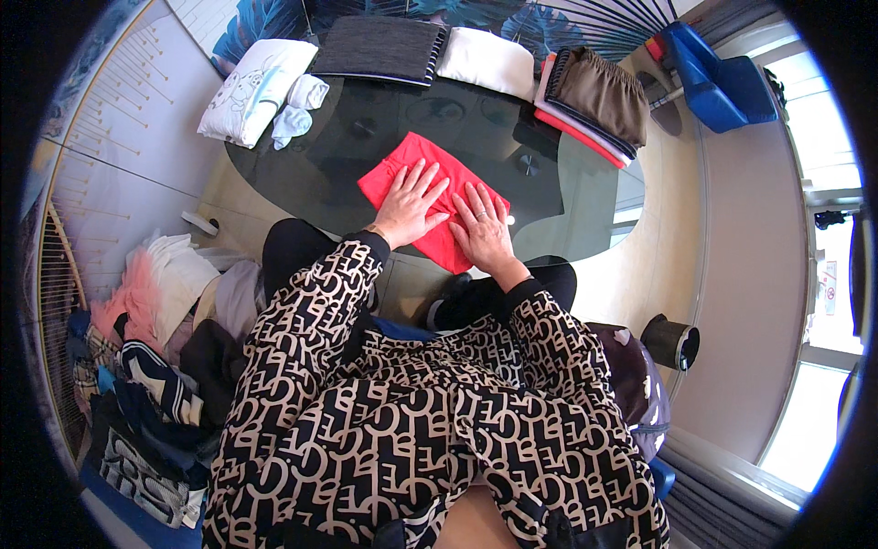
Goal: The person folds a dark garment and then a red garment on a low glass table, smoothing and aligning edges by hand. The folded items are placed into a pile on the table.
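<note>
A red folded garment point(422, 154) lies flat at the near side of a dark glass table point(315, 171), its near corner reaching the table's edge. My left hand point(409, 206) rests palm down on its middle, fingers spread. Beside it, my right hand point(484, 230) presses on the garment's right part, with a ring on one finger. Neither hand grips the cloth. Part of the garment is hidden under both hands.
Along the table's far side sit a white printed garment point(257, 89), small light-blue socks point(293, 123), dark grey folded cloth point(377, 51), a white folded cloth point(488, 62) and a stack topped by brown trousers point(600, 89). Loose clothes point(164, 343) pile at my left. A blue chair point(727, 86) stands beyond.
</note>
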A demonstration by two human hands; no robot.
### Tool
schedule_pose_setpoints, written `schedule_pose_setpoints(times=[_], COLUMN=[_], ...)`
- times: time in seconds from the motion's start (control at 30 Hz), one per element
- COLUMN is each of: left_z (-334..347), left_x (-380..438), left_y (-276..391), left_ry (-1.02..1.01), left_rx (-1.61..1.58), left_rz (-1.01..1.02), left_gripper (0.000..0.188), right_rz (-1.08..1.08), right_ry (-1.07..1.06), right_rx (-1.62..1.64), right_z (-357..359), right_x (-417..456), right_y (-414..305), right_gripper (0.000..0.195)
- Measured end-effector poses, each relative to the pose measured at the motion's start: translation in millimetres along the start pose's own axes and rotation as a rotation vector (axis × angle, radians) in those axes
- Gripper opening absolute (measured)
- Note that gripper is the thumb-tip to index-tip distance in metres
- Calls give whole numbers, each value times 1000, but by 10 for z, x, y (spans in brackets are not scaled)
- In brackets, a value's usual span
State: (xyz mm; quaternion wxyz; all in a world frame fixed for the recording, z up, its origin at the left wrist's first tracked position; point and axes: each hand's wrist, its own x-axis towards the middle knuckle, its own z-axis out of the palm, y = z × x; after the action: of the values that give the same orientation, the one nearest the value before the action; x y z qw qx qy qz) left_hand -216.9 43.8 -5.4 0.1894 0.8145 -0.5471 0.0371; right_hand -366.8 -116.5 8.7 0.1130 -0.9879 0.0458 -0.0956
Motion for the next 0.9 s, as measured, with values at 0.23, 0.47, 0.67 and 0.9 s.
schedule_pose_setpoints(times=[0.23,0.47,0.67,0.9], left_z=[-34,-76,-149,-146], left_x=[-14,15,62,148], left_y=[-33,-346,-694,-714], left_ry=[67,204,286,186], left_rx=[-33,8,-154,-343], left_rz=[3,-225,-329,-620], left_gripper=[64,53,57,60], right_rz=[29,-26,-12,-21], right_ry=[-16,-1,-50,9], right_rx=[21,43,49,72], right_z=[-101,-139,-118,-141], right_x=[-75,-140,-139,-353], right_y=[-44,-248,-248,-249], right_gripper=[59,61,62,56])
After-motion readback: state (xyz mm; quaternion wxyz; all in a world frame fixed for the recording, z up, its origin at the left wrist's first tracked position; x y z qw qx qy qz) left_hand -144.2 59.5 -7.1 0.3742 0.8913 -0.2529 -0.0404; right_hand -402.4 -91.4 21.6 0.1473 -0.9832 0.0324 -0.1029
